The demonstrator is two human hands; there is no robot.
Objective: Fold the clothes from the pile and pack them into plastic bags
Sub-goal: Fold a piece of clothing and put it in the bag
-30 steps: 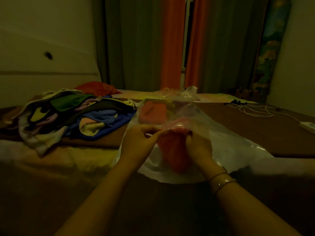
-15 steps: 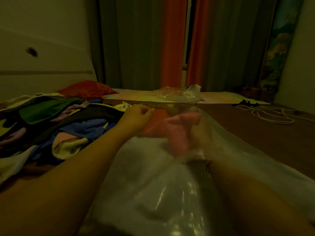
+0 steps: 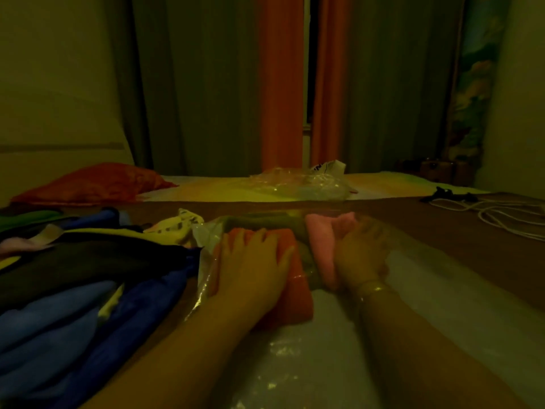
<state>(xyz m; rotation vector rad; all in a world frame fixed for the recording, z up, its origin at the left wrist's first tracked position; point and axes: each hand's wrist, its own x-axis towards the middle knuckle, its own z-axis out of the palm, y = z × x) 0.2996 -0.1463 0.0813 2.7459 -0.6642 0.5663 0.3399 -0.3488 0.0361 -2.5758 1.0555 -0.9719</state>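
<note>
A clear plastic bag (image 3: 442, 293) lies open toward me on the brown bed. Inside it sits a folded orange cloth (image 3: 295, 302), with a dark folded piece behind it. My left hand (image 3: 253, 261) presses flat on the orange cloth through the bag's left side, fingers spread. My right hand (image 3: 359, 255) is deep inside the bag, blurred by the film, and grips a folded pink cloth (image 3: 324, 231) next to the orange one. The pile of unfolded clothes (image 3: 88, 276), blue, black, yellow and green, lies to the left, touching the bag.
A heap of spare clear bags (image 3: 300, 184) lies at the bed's far edge. A red cushion (image 3: 94, 181) sits at the back left. White cables (image 3: 501, 214) trail across the right side. Curtains hang behind; the light is dim.
I have leaned in closer. My right hand has pushed the pink cloth deeper into the bag, and my left hand has moved from the bag's mouth onto the orange cloth.
</note>
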